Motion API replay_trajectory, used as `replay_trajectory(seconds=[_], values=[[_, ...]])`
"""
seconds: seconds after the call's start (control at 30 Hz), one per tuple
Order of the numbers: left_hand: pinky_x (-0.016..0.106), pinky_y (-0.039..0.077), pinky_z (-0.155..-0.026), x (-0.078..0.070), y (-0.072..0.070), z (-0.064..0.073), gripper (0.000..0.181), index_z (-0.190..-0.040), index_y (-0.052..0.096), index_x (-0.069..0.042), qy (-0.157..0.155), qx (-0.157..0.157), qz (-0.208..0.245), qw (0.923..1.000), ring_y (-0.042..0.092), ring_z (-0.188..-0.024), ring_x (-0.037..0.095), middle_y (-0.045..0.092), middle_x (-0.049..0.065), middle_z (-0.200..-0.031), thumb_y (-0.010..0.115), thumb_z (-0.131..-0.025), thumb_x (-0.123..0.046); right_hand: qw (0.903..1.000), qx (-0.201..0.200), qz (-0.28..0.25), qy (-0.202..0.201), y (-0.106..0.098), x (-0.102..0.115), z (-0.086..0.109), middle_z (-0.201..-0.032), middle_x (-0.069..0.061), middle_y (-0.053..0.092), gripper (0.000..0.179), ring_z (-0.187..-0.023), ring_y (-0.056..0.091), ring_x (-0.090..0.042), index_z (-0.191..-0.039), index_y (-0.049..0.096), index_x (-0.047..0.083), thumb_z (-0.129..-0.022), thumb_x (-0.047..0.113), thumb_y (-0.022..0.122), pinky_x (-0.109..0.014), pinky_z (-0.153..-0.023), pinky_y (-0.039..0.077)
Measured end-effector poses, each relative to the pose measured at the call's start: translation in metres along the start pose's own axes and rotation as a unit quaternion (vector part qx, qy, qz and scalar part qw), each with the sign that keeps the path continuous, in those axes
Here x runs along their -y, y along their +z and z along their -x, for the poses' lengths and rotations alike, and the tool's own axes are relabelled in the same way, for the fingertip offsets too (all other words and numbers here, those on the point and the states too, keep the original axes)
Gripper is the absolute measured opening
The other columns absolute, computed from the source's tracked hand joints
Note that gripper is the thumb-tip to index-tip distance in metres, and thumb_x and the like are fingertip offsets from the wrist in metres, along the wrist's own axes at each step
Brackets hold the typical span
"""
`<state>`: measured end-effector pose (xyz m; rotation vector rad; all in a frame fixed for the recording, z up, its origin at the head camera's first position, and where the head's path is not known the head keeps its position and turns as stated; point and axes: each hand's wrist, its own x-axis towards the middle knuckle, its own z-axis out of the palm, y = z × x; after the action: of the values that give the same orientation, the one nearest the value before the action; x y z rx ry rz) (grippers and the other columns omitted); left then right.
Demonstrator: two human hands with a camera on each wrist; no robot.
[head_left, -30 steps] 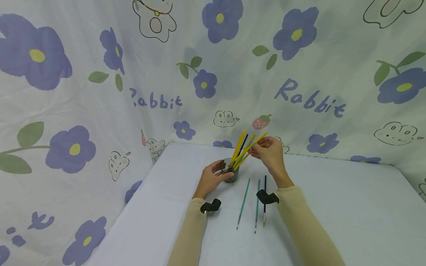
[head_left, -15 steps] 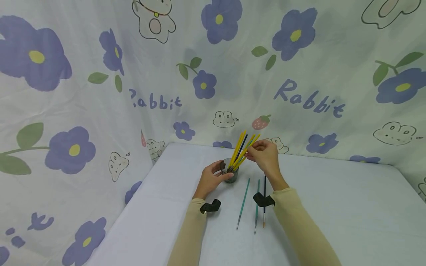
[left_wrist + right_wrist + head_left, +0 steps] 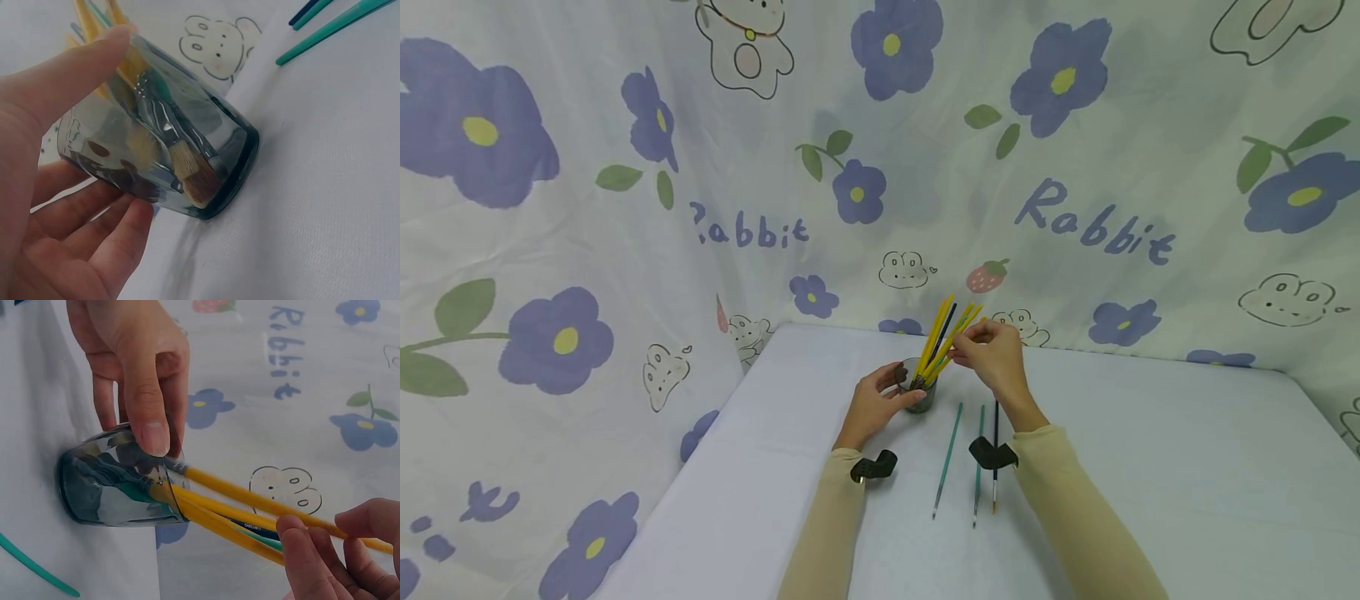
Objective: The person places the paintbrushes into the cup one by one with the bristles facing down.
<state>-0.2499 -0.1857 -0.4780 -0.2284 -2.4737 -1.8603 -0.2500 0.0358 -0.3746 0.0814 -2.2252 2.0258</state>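
Note:
My left hand [image 3: 872,408] grips a smoky clear glass [image 3: 234,119], thumb on one side and fingers on the other. Several paintbrushes with yellow, teal and dark blue handles lean in the glass. Their bristles [image 3: 194,172] point down near its base in the left wrist view. My right hand [image 3: 996,354] pinches the handle of a yellow paintbrush [image 3: 240,492] between thumb and fingers. Its metal collar sits at the glass rim in the right wrist view; its bristles are hard to make out through the glass.
On the white tabletop [image 3: 1150,467], two teal paintbrushes [image 3: 948,458] and a dark blue paintbrush [image 3: 996,425] lie side by side below the glass. Behind the table hangs a flowered curtain [image 3: 925,225], with another stretch along the left.
My right hand has shifted left, closer to the glass, bringing the yellow paintbrush in among the others. The left hand stays round the glass.

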Motion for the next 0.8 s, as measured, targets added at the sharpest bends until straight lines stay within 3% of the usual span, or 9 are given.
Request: replay_trajectory(seconds=[0.23,0.53,0.8], values=[[0.048,0.052,-0.115,0.002,0.000,0.001,0.082,-0.149,0.055,-0.007,-0.001,0.000,0.004,1.0000,0.059,-0.136,0.033,0.064,0.016,-0.140,0.089,-0.082,-0.039,1.0000,0.008,-0.002,-0.002,-0.002,-0.002,0.001,-0.093,-0.018,0.072,0.014,-0.078,0.079,-0.021,-0.096,0.065,-0.006,-0.094,0.006,0.070,-0.026,-0.071,0.067],[0.045,0.055,-0.113,-0.001,0.000,0.001,0.084,-0.149,0.055,-0.009,0.010,0.002,-0.009,0.9999,0.059,-0.136,0.031,0.065,0.012,-0.139,0.088,-0.081,-0.046,0.9999,-0.004,0.003,-0.009,-0.020,-0.005,0.004,-0.099,-0.026,0.073,0.018,-0.074,0.078,-0.018,-0.099,0.065,-0.008,-0.096,0.009,0.070,-0.026,-0.071,0.067],[0.044,0.054,-0.114,-0.001,-0.002,0.001,0.083,-0.149,0.055,-0.011,0.002,0.006,-0.006,1.0000,0.058,-0.138,0.030,0.063,0.014,-0.141,0.089,-0.080,-0.044,0.9984,-0.026,0.046,0.018,-0.043,-0.021,0.014,-0.092,-0.015,0.076,0.022,-0.068,0.075,-0.010,-0.104,0.063,-0.004,-0.097,0.016,0.070,-0.023,-0.068,0.066]])
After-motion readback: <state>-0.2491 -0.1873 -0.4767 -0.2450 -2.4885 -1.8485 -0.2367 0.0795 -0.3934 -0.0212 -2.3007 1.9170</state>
